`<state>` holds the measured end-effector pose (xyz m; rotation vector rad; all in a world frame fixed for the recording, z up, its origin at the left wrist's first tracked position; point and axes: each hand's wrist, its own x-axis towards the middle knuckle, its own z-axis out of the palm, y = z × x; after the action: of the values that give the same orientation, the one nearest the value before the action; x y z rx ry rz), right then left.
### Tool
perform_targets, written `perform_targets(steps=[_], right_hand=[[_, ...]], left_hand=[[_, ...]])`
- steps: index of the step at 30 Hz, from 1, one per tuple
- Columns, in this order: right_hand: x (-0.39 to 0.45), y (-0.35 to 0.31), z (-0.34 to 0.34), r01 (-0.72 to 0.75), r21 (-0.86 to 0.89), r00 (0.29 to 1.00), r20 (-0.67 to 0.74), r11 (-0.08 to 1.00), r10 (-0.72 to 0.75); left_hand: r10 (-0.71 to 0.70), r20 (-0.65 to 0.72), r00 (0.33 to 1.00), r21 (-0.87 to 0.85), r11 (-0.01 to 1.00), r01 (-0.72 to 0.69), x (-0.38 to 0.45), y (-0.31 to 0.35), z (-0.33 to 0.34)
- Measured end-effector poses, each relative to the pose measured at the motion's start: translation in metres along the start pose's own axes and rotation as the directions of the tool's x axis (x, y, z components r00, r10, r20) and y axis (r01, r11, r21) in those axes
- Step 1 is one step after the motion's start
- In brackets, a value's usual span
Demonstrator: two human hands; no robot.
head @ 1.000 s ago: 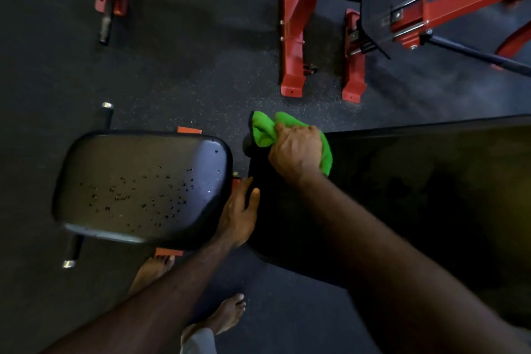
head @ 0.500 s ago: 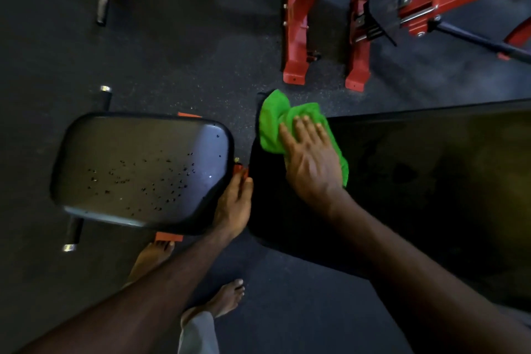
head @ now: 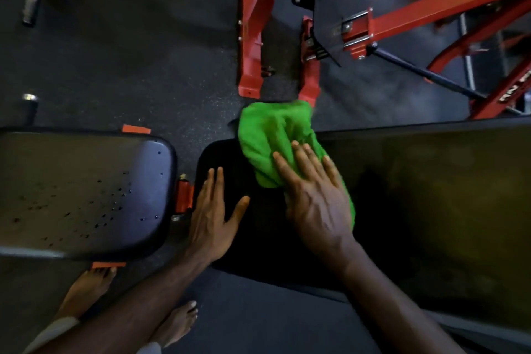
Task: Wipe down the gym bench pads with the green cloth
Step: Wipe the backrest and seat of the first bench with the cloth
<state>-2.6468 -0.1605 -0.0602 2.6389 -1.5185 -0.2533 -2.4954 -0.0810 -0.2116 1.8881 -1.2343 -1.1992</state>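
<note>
The right hand (head: 316,204) lies flat on the green cloth (head: 275,144), its fingers (head: 309,162) straight and slightly spread, pressing the cloth onto the near end of the long back pad (head: 416,195) of the bench. The cloth is bunched; most of it lies ahead of the fingertips, reaching past the far edge of the pad, and a strip of it shows beside the little-finger side of the hand. The left hand (head: 212,215) rests palm down on the same pad at its end edge, fingers straight and held together, thumb spread out toward the right hand; it holds nothing. Just beyond the left hand's outer edge sits a red bracket (head: 184,195) in the gap, and past that the seat pad (head: 86,192), dotted with dark droplets. Far ahead of the fingertips, red machine frames (head: 250,37) stand on the dark rubber floor (head: 115,52). Two bare feet (head: 175,322) stand on the floor below the forearms
</note>
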Motion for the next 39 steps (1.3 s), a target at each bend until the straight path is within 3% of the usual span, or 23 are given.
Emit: perform_targets(steps=[2, 5, 9, 12, 16, 18, 20, 22, 24, 26, 28, 30, 32, 34, 36, 37, 39], right_hand=[[0.01, 0.03, -0.021, -0.171, 0.056, 0.971, -0.158, 0.984, 0.178], [0.008, 0.049, -0.047, -0.36, 0.086, 0.896, -0.245, 0.929, 0.37], [-0.019, 0.015, -0.024, -0.118, 0.036, 0.979, -0.164, 0.992, 0.123], [-0.013, 0.048, -0.034, -0.03, 0.047, 0.979, -0.202, 0.998, 0.039], [0.016, 0.104, -0.078, -0.35, 0.054, 0.898, -0.266, 0.935, 0.352], [0.017, 0.091, -0.077, -0.383, 0.048, 0.893, -0.236, 0.923, 0.383], [0.002, 0.066, -0.062, -0.273, 0.063, 0.944, -0.172, 0.96, 0.28], [-0.018, 0.047, -0.043, -0.076, -0.013, 0.996, -0.057, 0.997, 0.075], [-0.03, 0.057, -0.046, 0.029, -0.06, 1.0, -0.004, 0.998, -0.03], [-0.029, 0.084, -0.067, -0.072, -0.055, 0.992, -0.104, 0.996, 0.066], [-0.027, 0.112, -0.095, -0.289, -0.018, 0.939, -0.199, 0.957, 0.28], [-0.029, 0.113, -0.108, -0.412, 0.039, 0.884, -0.225, 0.911, 0.409], [-0.04, 0.09, -0.093, -0.347, 0.07, 0.918, -0.179, 0.935, 0.354], [-0.061, 0.065, -0.068, -0.18, 0.036, 0.98, -0.079, 0.983, 0.182], [-0.073, 0.065, -0.064, -0.061, -0.021, 0.998, -0.014, 0.998, 0.061], [-0.072, 0.074, -0.07, -0.073, -0.035, 0.997, -0.038, 0.997, 0.072], [-0.066, 0.091, -0.088, -0.242, -0.012, 0.963, -0.122, 0.97, 0.239]], left_hand=[[0.004, 0.01, 1.0, -0.002, 1.0, -0.004, 0.002, -0.003, -0.002], [-0.012, 0.013, 1.0, -0.018, 1.0, 0.013, -0.001, 0.006, -0.004], [0.207, -0.094, 0.974, 0.032, 0.978, -0.205, 0.001, 0.034, 0.003], [0.276, -0.073, 0.958, 0.037, 0.961, -0.274, 0.003, 0.056, 0.011], [0.269, -0.018, 0.963, 0.035, 0.963, -0.269, 0.003, 0.054, 0.017], [0.28, -0.005, 0.96, 0.053, 0.959, -0.279, 0.001, 0.049, 0.018], [0.287, 0.009, 0.958, 0.078, 0.955, -0.287, 0.002, 0.051, 0.017], [0.27, 0.025, 0.962, 0.089, 0.958, -0.271, 0.003, 0.053, 0.015], [0.26, 0.045, 0.964, 0.11, 0.958, -0.264, 0.004, 0.057, 0.012], [0.243, 0.074, 0.967, 0.115, 0.961, -0.25, 0.003, 0.062, 0.006], [0.206, 0.115, 0.972, 0.113, 0.969, -0.219, 0.002, 0.069, 0.001], [0.174, 0.119, 0.977, 0.114, 0.976, -0.188, -0.002, 0.077, -0.002], [0.215, 0.063, 0.975, 0.101, 0.97, -0.221, -0.006, 0.085, 0.001], [0.272, 0.05, 0.961, 0.094, 0.957, -0.276, -0.01, 0.094, 0.01], [0.274, 0.062, 0.96, 0.102, 0.955, -0.279, -0.012, 0.098, 0.019], [0.28, 0.056, 0.958, 0.117, 0.951, -0.285, -0.012, 0.098, 0.021], [0.295, 0.049, 0.954, 0.14, 0.944, -0.299, -0.011, 0.095, 0.021]])
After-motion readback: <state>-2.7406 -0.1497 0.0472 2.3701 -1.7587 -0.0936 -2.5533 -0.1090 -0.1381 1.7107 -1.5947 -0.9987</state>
